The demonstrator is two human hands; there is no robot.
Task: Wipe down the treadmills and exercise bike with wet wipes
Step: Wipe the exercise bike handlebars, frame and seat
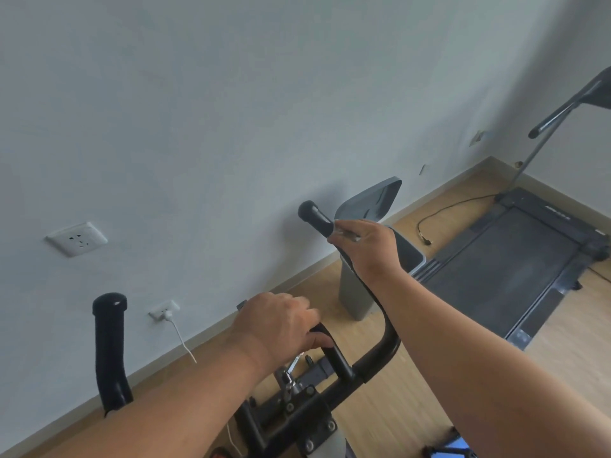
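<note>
Head view:
- My right hand (pixel 367 249) is clamped around the right handlebar grip (pixel 314 217) of the exercise bike (pixel 297 411), just below its rounded end cap, fingers curled round the grip.
- A pale, crumpled wet wipe (pixel 344 233) shows between those fingers and the grip, pressed to the foam.
- My left hand (pixel 277 325) grips the short inner bar (pixel 334 353) at the middle of the handlebar, fingers wrapped over its top end.
- The left handlebar grip (pixel 109 345) stands upright and apart from both hands, at lower left.
- The bike's stem and its bolted clamp sit directly beneath my forearms, at the bottom centre.
- A grey pedal bin (pixel 355 292) with its lid raised stands on the wooden floor (pixel 562 332) against the wall, behind the right grip.
- One treadmill (pixel 515 259) lies flat on the floor at right; its upright rail rises toward the top right corner.
- A black cable (pixel 443 213) lies loose on the floor between bin and treadmill.
- Wall sockets (pixel 76 239) are fixed at left; a white plug (pixel 168 315) sits in the lower one.
</note>
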